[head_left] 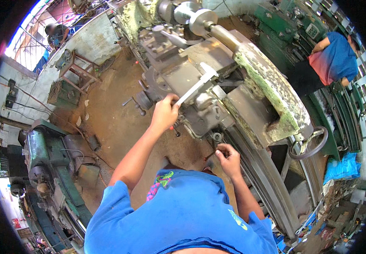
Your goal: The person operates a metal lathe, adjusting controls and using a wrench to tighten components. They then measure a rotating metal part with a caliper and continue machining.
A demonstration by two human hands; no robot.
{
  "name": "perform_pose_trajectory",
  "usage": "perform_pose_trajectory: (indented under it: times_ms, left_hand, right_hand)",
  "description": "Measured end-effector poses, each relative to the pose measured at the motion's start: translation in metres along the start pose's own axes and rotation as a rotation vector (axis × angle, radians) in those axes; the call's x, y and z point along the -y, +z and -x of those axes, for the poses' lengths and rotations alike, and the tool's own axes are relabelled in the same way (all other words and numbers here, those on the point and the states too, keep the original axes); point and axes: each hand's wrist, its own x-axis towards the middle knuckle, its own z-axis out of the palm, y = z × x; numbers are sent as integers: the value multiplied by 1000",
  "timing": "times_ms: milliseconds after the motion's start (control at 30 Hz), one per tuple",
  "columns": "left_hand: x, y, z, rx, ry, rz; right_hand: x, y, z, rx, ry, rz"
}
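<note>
- Head view: the left hand (164, 113) is raised over the lathe (217, 84) with its fingers curled shut around the lower end of a vernier caliper (196, 86).
- The caliper is a long, pale metal bar. It runs up and to the right from that fist, and its free end with the jaws lies over the flat grey top of the lathe carriage (183, 74).
- Only the bottom end of the caliper is inside the grip; the rest of its length stands clear beyond the knuckles, tilted along the line of the forearm.
- Just below and left of the gripping hand sits a small crank handle (133, 103) on the front of the carriage, apart from the fingers.
- The right hand (228, 157) is lower and to the right of the left one, well apart from the caliper. Its fingers are bent in loosely beside a small round knob (217, 136) on the lathe's apron; I cannot tell whether they pinch anything or touch the knob.
- Above the caliper's far end, a shiny round workpiece (203, 20) sits on the spindle line, well away from both hands.
- To the right of the right hand, a large dark handwheel (310, 146) hangs off the worn green tailstock (272, 91).
- Far right of both hands, another person in a blue and red shirt (333, 59) bends over a second green machine (339, 106).
- Left of the left arm, a further dark green machine (49, 169) stands on the brown dirt floor (107, 114).
</note>
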Motion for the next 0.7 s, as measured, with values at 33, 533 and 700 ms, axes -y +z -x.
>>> perform_pose_trajectory:
  times_ms: [33,533,700]
  left_hand:
    - [9,-4,-13,8,-54,-1]
    - [74,-35,-46,175,253,65]
    - [106,-89,-28,164,308,34]
  right_hand:
    - [-20,12,4,12,43,61]
    - [-222,157,24,-437,643,685]
    - [-260,207,7,-316,684,730]
